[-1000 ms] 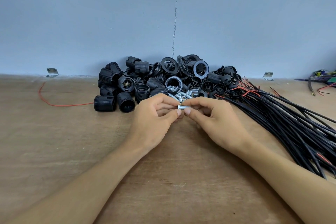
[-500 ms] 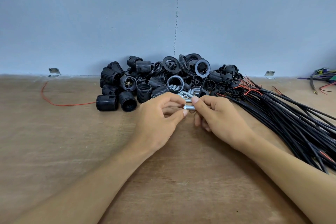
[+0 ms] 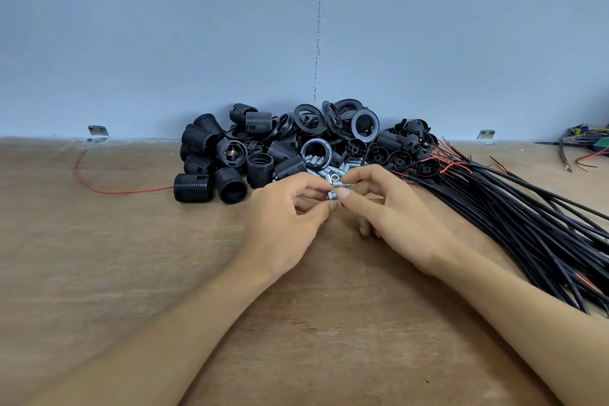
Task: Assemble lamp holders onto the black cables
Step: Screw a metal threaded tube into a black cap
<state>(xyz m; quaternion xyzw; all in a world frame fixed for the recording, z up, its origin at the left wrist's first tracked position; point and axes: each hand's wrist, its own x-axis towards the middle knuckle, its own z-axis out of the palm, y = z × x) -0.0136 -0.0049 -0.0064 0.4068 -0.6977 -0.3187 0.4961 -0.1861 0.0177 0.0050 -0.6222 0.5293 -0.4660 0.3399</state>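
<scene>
A small silver threaded tube (image 3: pixel 333 196) is pinched between the fingertips of my left hand (image 3: pixel 283 224) and my right hand (image 3: pixel 389 214), just above the wooden table (image 3: pixel 131 257). Behind them lies a pile of black lamp holder parts (image 3: pixel 263 148), with threaded sleeves, rings and caps. Several loose silver tubes (image 3: pixel 324 168) lie at the front of the pile. A thick bundle of black cables (image 3: pixel 527 217) with red wire ends fans out to the right.
A loose red wire (image 3: pixel 99 186) curls on the table at the left. Two metal brackets (image 3: pixel 98 132) fix the table to the blue wall. A tangle of coloured wires (image 3: pixel 583 145) lies at the far right.
My right hand's fingers have shifted their hold on the silver tube, and both hands stay close together in front of the pile.
</scene>
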